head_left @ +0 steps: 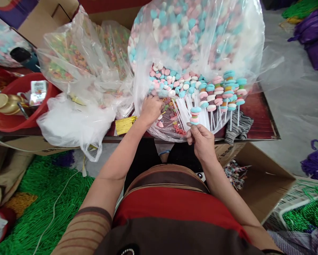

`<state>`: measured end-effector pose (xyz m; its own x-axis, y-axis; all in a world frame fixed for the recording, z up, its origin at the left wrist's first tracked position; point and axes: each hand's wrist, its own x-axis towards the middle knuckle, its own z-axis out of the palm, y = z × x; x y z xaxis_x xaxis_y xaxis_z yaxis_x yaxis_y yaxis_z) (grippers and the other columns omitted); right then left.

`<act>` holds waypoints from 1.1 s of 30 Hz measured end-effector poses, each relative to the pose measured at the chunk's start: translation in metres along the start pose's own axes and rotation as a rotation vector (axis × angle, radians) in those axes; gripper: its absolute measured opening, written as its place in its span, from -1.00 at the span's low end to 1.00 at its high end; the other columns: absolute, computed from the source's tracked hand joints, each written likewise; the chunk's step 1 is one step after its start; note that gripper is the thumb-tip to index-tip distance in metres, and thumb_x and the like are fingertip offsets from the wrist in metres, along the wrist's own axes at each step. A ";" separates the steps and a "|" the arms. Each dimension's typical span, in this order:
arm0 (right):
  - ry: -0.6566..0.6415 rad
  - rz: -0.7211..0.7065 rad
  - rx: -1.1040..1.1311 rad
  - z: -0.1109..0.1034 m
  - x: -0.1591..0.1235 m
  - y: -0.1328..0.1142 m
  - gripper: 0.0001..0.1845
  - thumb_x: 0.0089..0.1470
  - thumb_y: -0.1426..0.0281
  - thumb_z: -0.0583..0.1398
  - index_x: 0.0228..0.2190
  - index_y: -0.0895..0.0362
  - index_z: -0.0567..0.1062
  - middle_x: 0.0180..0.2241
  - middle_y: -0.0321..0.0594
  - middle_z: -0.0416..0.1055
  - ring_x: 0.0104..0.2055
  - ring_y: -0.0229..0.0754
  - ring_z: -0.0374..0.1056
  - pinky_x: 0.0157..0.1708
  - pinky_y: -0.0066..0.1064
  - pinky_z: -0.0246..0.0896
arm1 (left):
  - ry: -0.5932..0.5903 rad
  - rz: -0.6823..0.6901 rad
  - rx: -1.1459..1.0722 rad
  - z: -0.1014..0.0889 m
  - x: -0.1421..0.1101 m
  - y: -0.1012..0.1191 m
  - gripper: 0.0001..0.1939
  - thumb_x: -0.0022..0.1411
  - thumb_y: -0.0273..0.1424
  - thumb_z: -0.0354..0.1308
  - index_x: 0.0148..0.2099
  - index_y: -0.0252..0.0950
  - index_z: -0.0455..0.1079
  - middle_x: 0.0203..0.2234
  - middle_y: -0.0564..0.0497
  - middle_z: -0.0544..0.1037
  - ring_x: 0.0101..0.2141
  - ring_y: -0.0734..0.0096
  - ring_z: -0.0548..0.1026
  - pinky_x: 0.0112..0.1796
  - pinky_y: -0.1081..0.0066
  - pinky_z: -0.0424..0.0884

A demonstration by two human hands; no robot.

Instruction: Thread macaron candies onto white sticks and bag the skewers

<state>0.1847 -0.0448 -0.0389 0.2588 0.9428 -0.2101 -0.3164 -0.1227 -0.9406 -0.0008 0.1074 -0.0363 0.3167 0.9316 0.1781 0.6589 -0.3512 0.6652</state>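
My right hand [201,140] pinches a candy skewer [195,116] by its lower end. Blue, white and pink marshmallow discs are stacked on it with a green-and-red layer between. At the left edge of the candy pile, my left hand [151,109] curls its fingers down over ring-shaped gummy candies [172,109]; its fingertips are partly hidden. White sticks [184,106] lie in a bunch between the two hands. Several finished-looking candy skewers [219,92] rest to the right of the sticks. Loose marshmallow discs [174,84] spill from a big clear bag [196,32] behind.
Clear bags of ring candies [87,53] stand left, beside a white plastic bag [76,120] and a red basin [5,118]. Yellow twist ties [125,125] lie near my left forearm. A grey glove [238,127] lies near the table edge [267,120], above an open cardboard box [265,180].
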 end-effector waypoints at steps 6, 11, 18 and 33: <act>-0.013 -0.004 0.005 -0.001 0.000 0.002 -0.61 0.01 0.03 0.41 -0.34 0.10 0.61 -0.61 -0.43 0.38 -0.67 -0.41 0.14 -0.69 -0.53 0.04 | -0.149 -0.050 0.459 -0.020 -0.004 0.008 -0.67 0.35 -0.48 0.02 -0.11 -0.23 0.64 -0.13 -0.16 0.63 -0.02 0.02 0.51 0.00 0.12 0.27; -0.028 -0.012 0.014 -0.002 0.000 0.002 -0.63 0.03 0.04 0.40 -0.38 0.09 0.59 -0.60 -0.42 0.39 -0.67 -0.42 0.17 -0.70 -0.55 0.05 | -0.146 -0.077 0.536 -0.025 0.002 0.002 -0.68 0.39 -0.41 0.03 -0.13 -0.25 0.65 -0.11 -0.16 0.64 0.02 0.00 0.48 0.03 0.12 0.27; -0.009 -0.003 -0.012 -0.001 0.001 0.003 -0.65 0.04 0.06 0.40 -0.34 0.10 0.61 -0.60 -0.42 0.39 -0.67 -0.42 0.16 -0.70 -0.55 0.05 | -0.165 -0.037 0.538 -0.017 0.000 0.002 -0.74 0.36 -0.36 0.11 -0.17 -0.22 0.66 -0.11 -0.16 0.63 0.03 -0.01 0.47 0.06 0.07 0.25; -0.010 0.008 -0.058 0.000 0.002 0.001 -0.65 0.08 0.07 0.35 -0.28 0.10 0.60 -0.60 -0.43 0.36 -0.66 -0.40 0.13 -0.69 -0.53 0.02 | -0.266 -0.085 0.402 -0.015 0.008 0.014 -0.80 0.26 -0.43 0.19 -0.25 -0.23 0.67 -0.14 -0.14 0.61 0.06 -0.06 0.42 0.06 0.01 0.22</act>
<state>0.1851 -0.0434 -0.0408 0.2472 0.9448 -0.2151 -0.2648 -0.1476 -0.9529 0.0010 0.1111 -0.0143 0.3796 0.9206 -0.0911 0.8845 -0.3324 0.3274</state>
